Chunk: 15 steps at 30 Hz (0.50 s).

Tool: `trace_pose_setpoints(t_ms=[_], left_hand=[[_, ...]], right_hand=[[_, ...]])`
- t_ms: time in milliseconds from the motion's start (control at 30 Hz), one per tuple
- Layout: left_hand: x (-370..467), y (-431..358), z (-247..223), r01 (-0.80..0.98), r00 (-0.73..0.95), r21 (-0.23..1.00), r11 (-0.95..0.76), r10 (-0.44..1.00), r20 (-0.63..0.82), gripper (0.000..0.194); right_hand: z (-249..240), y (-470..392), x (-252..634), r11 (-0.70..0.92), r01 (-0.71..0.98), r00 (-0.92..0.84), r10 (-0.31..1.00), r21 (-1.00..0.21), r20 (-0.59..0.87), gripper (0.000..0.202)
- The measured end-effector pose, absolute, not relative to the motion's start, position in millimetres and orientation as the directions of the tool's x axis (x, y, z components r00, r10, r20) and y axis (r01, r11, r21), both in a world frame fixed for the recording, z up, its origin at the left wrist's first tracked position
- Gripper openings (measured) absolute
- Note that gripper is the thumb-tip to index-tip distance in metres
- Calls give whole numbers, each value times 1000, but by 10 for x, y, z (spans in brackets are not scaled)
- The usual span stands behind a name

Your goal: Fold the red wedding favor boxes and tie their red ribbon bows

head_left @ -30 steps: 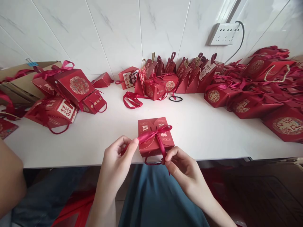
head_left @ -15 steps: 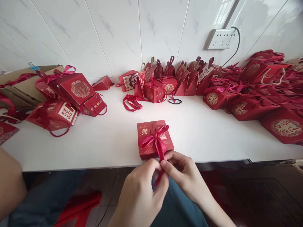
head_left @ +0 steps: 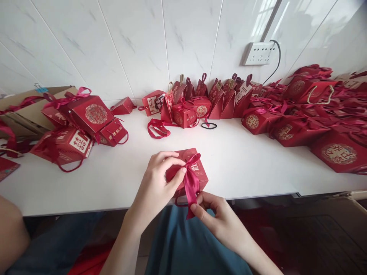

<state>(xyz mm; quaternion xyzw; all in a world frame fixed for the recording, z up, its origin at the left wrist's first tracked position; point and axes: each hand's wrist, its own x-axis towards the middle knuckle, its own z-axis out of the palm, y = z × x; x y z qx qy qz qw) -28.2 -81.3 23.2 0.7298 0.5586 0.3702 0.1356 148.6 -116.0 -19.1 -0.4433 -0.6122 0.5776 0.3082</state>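
Note:
A red gift box (head_left: 200,173) with pale lettering lies flat near the table's front edge. A shiny crimson ribbon (head_left: 191,183) is tied in a bow on its top, its tails hanging over the near side. My left hand (head_left: 160,173) reaches over the box's left part, its thumb and fingertips pinching the bow near the knot. Below the box, my right hand (head_left: 213,212) pinches a ribbon tail between thumb and fingers. Part of a dark red cord loop (head_left: 180,202) shows under the box's near edge.
Boxes with bows (head_left: 96,114) are stacked at left beside a brown carton (head_left: 57,93). Several upright red boxes (head_left: 226,101) line the wall; a loose ribbon (head_left: 158,129) and black ring (head_left: 209,125) lie before them. Many boxes (head_left: 301,130) fill the right. A person's arm (head_left: 11,229) is at lower left.
My left hand has moved up from the ribbon tails to the bow on the box. My right hand has shifted slightly down, and the tails now hang more spread out.

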Motion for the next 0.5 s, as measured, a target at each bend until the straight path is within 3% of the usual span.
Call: trace_pose_setpoints(t_ms=[333,500], left_hand=[[-248,-818,219,684,75,649,-334,917,393,16],[-235,-807,208,709,89,618,-340,912,400,11]], right_hand=[[-285,-1120,1668,-64,226,-459,873,-972,-165,36],[-275,-1045,1791,-144,199,-394,894,-969,-214,49]])
